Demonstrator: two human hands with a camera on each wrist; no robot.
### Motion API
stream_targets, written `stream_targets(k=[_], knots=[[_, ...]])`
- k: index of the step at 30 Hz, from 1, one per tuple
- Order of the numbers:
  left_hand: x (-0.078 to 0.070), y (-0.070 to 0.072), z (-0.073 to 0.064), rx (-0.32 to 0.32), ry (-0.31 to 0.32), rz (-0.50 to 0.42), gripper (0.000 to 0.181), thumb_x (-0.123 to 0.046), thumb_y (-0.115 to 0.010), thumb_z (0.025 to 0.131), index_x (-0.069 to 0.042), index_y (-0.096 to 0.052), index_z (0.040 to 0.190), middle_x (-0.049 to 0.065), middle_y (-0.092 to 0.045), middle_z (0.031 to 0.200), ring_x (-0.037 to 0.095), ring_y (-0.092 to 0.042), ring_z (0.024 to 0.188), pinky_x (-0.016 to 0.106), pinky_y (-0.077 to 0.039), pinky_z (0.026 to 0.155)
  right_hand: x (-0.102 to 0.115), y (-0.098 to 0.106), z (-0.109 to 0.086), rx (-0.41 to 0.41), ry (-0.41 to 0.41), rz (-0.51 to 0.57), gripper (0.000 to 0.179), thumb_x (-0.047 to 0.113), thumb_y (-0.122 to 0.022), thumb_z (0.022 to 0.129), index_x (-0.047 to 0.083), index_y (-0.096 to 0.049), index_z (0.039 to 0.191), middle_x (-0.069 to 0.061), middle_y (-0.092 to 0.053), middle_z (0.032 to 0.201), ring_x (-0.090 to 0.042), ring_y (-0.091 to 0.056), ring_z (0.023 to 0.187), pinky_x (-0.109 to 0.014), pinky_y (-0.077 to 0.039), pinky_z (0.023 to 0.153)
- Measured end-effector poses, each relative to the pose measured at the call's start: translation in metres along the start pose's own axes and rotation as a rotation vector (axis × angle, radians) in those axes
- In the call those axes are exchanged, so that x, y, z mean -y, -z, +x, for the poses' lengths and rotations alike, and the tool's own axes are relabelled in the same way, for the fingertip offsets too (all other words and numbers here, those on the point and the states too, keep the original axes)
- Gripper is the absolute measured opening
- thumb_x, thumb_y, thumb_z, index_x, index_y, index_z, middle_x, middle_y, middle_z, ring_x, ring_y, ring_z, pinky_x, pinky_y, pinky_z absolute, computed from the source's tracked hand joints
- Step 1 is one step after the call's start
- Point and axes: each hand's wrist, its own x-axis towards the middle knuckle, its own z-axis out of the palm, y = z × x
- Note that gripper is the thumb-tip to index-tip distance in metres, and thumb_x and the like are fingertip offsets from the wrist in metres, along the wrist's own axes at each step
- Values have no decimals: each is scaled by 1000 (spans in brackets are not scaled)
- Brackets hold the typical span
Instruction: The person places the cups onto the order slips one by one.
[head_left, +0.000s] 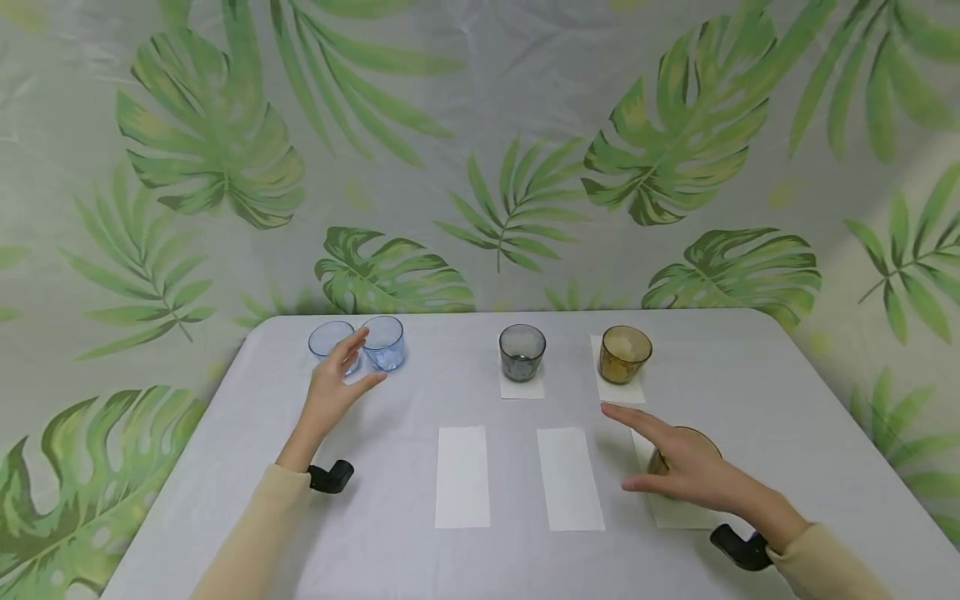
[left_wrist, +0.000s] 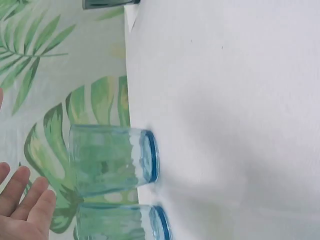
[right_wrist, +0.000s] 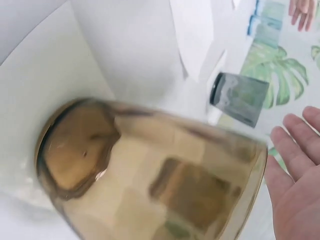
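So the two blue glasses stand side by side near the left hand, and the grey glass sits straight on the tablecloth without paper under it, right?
Not quite: the grey glass stands on a strip of white paper, as the head view shows. The two blue glasses do stand side by side near the left hand.

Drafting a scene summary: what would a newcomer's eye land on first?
Probably the green leaf-print backdrop filling the space behind the table. Then the coloured glass: two blue tumblers back left by the left hand, a smoky grey tumbler back centre, a far amber tumbler right of it, and a near amber tumbler partly hidden by the right hand in the head view.
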Motion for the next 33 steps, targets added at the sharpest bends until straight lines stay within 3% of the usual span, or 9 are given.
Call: stream_targets(k=[3, 7, 9, 19, 33], knots=[[21, 10, 2, -33, 0, 21, 69, 2, -74, 81, 13, -38, 138, 29, -41, 140, 41, -38, 130, 48, -33, 107, 3, -4, 3, -1, 17, 11, 82, 33, -79, 78, 15, -38, 147, -7, -45, 144, -13, -58, 110, -31, -53, 77], [49, 21, 5, -68, 24, 65, 71, -3, -76, 81, 6, -39, 141, 22, -41, 143, 37, -37, 132, 42, -31, 110, 7, -10, 5, 44, -11, 115, 81, 32, -77, 81, 14, -36, 148, -6, -40, 147, -20, -42, 130, -35, -46, 98], [55, 26, 5, -83, 41, 89, 72, -6, -77, 81, 2, -40, 142, 19, -42, 144, 35, -37, 132, 40, -31, 111, 9, -12, 6, 68, -30, 156, 81, 31, -76, 82, 14, -34, 149, -5, -39, 148, -21, -39, 133, -36, -43, 101], [73, 38, 6, -143, 118, 180, 74, -13, -79, 80, -3, -42, 143, 20, -41, 144, 39, -33, 134, 48, -28, 111, 12, -24, 8, 80, -27, 173, 79, 30, -74, 84, 14, -33, 150, -4, -38, 149, -27, -38, 133, -45, -42, 102], [89, 44, 14, -126, 180, 142, 76, -8, -78, 80, 2, -37, 144, 22, -34, 148, 37, -29, 136, 45, -28, 112, 12, -39, 8, 156, -107, 239, 77, 33, -70, 88, 14, -30, 151, -9, -34, 151, -35, -33, 135, -57, -35, 103]])
